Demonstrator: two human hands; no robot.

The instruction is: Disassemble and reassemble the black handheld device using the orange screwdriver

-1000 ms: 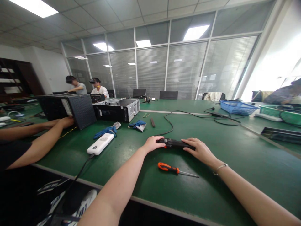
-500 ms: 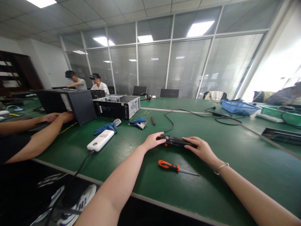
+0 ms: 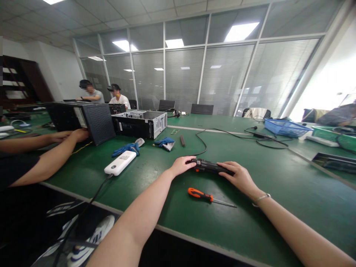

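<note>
A long black device [image 3: 208,165] with a small orange part lies crosswise on the green table. My left hand [image 3: 182,165] grips its left end, fingers on top and thumb at the near side. At its right end my right hand [image 3: 239,174], with a bracelet at the wrist, holds it between fingers and thumb. Nearer to me, a screwdriver [image 3: 204,195] with an orange and black handle lies apart from both hands, its shaft pointing right. A black cable runs across the table behind the device and reaches down close to my left hand.
On the left, another person's hands [image 3: 80,134] reach into a black computer case [image 3: 101,124]. An open case [image 3: 133,126], blue gloves [image 3: 126,149] and a white power bank [image 3: 121,163] are nearby. Blue [image 3: 287,128] and green [image 3: 333,137] baskets stand at right.
The camera view has shifted slightly. Both of my hands stay on the black device, which shows no clear movement on the table.
</note>
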